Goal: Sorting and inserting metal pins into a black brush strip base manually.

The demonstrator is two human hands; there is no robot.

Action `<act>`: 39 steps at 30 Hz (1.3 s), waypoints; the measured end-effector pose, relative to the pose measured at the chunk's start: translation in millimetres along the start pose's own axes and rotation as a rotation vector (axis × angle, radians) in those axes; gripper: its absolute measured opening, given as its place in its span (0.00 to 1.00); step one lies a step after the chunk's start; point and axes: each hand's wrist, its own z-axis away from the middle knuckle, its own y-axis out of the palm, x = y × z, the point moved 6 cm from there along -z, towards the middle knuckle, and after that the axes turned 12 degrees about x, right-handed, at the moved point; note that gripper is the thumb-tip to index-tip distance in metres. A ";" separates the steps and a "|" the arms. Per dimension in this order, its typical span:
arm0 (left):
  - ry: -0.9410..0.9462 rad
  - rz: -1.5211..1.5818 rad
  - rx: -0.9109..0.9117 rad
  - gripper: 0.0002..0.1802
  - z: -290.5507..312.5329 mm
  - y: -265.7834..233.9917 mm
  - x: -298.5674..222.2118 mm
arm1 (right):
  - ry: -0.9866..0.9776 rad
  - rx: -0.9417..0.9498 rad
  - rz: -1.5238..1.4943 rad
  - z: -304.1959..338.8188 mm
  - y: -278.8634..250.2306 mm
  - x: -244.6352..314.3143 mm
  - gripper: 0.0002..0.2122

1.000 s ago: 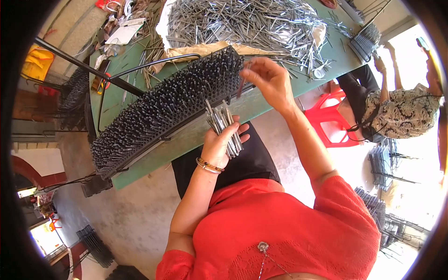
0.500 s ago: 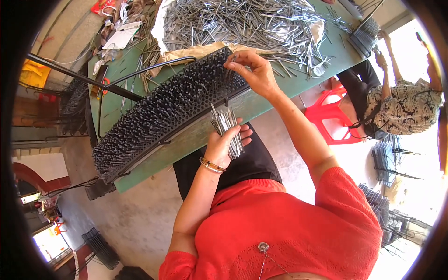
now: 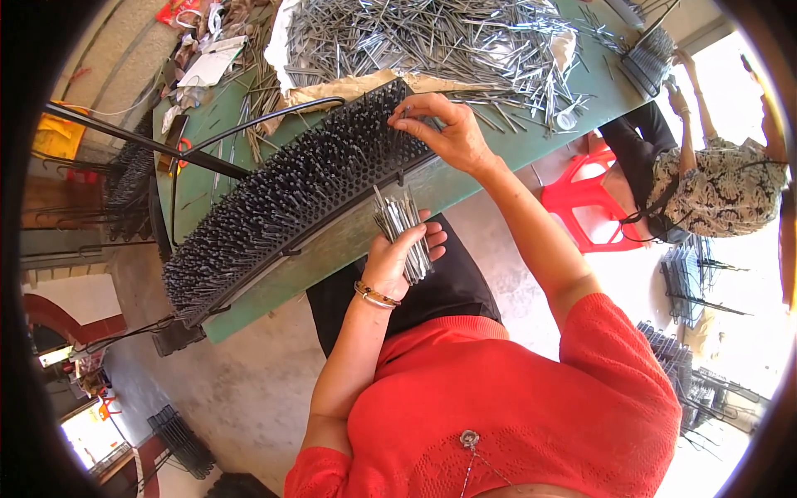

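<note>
My left hand [image 3: 397,259] is closed around a bundle of thin grey metal rods [image 3: 400,222], in front of the table edge. Their upper ends fan out above my fingers. A long black rack [image 3: 282,203] lies slantwise along the near table edge, crowded with upright dark rods. Over its right end my right hand [image 3: 444,129] is pinched, thumb against fingers, at the tops of the rods. Whatever is between those fingertips is too small and dark to make out.
A big heap of loose metal rods [image 3: 415,46] lies on pale sacking on the green table [image 3: 540,149]. A black metal frame bar [image 3: 149,139] crosses at left, near orange-handled scissors [image 3: 183,149]. At right, another person [image 3: 714,191] works beside a red plastic stool [image 3: 573,212].
My right hand has shifted slightly left and down along the rack, still pinched. My left hand keeps its place with the bundle.
</note>
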 end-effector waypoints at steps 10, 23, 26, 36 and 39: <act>-0.001 -0.038 0.014 0.20 2.7 -0.6 -4.0 | 0.048 -0.015 0.226 0.3 4.3 15.7 0.13; 0.067 -0.032 0.079 0.18 5.1 11.2 -13.2 | -0.189 0.010 0.641 13.3 16.9 30.9 0.13; 0.091 0.001 0.082 0.18 4.4 11.9 -16.3 | -0.115 -0.107 0.593 21.3 9.1 46.1 0.10; 0.134 -0.021 0.099 0.17 0.1 23.2 -20.3 | 0.697 0.177 -0.567 59.7 29.0 2.0 0.09; 0.132 0.032 0.059 0.16 -7.1 13.9 -13.7 | 0.672 0.084 -0.471 56.0 14.7 3.6 0.08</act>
